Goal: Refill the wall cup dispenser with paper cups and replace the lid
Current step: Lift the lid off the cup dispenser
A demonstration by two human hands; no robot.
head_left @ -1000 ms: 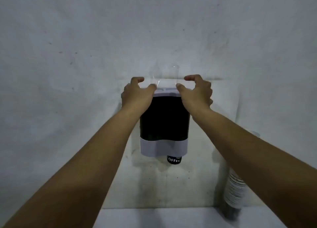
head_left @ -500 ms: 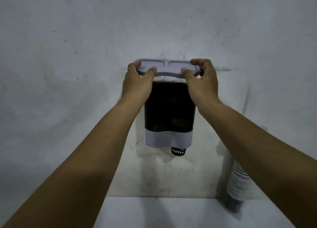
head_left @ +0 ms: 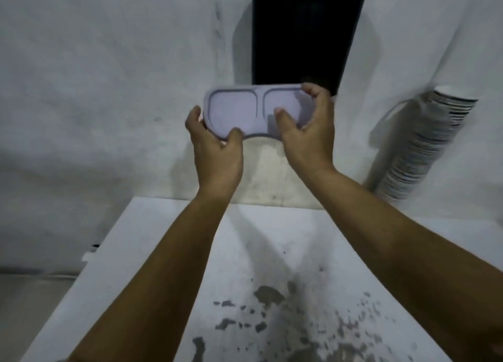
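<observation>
Head view: both hands hold the dispenser lid off the unit, below its dark body.

Lid [head_left: 245,111] is pale lilac, oblong, two recessed panels side by side, tilted face-up. Left hand [head_left: 217,155] grips its left end, thumb on the near edge, fingers behind. Right hand [head_left: 307,133] grips the right end, thumb on the panel, fingers curled over the far rim. Dispenser [head_left: 304,35] is on the wall above the hands. Paper cup stack [head_left: 424,144] leans right of the right hand. Stained table [head_left: 272,280] lies under the forearms.
</observation>
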